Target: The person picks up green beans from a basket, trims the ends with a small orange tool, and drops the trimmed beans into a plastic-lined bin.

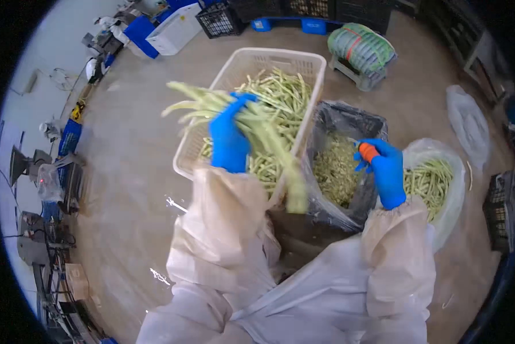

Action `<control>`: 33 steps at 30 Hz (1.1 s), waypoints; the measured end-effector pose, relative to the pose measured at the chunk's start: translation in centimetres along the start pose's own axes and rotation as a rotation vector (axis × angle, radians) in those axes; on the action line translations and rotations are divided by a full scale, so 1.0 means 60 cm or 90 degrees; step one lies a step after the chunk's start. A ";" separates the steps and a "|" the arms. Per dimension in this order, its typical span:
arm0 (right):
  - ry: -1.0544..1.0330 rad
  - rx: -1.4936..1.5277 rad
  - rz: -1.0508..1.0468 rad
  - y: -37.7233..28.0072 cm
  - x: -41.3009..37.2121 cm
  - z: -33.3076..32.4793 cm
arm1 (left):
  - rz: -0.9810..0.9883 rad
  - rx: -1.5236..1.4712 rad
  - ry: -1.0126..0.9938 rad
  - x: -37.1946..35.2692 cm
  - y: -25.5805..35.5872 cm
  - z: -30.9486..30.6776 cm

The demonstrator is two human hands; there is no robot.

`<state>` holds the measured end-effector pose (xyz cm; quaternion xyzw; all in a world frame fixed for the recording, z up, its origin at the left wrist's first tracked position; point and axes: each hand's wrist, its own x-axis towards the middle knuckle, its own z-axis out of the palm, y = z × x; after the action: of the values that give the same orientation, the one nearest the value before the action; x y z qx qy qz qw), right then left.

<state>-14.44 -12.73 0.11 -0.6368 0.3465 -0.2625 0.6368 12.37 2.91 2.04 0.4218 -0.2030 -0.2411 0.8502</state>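
Your left hand [230, 135], in a blue glove, is above the large white rectangular plastic basket [280, 53], its fingers wrapped around a thick bunch of long pale-green beans [263, 129]. The bunch slants across the basket: one end juts out past the left rim, and the other hangs over the near right corner. Under it, more loose long green beans [283, 92] lie heaped inside the basket.

Your right hand [388, 175], also gloved in blue, is to the right of the basket, with the fingers curled around a short orange handle [368, 152]; you cannot tell from this view what the handle carries. That hand is over the right side of a black crate lined with clear plastic film [349, 114], just beside the basket on its right. Small chopped green pieces [332, 172] cover its floor.

Further right of the basket, a translucent whitish plastic bag [432, 149] holds another pile of cut green beans [429, 180]. Beyond the basket and to its right, a bulky green mesh bundle with a red band [360, 49] rests on a small pale stool [355, 74].
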 end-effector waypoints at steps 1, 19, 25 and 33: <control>0.010 -0.023 0.013 -0.005 0.003 -0.009 | -0.004 -0.032 0.045 0.010 0.020 -0.018; -0.063 -0.100 -0.140 0.024 -0.016 0.055 | -0.280 -0.030 0.041 -0.070 -0.059 0.079; -0.015 -0.094 -0.191 0.027 0.004 0.034 | -0.411 0.186 -0.134 -0.119 -0.104 0.109; -0.116 -0.108 -0.188 0.025 -0.002 0.026 | -0.362 0.383 -0.198 -0.143 -0.118 0.124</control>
<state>-13.48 -11.60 -1.46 -0.7535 0.2111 -0.2640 0.5640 -0.31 -0.47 -0.78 0.6480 -0.2657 -0.4564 0.5488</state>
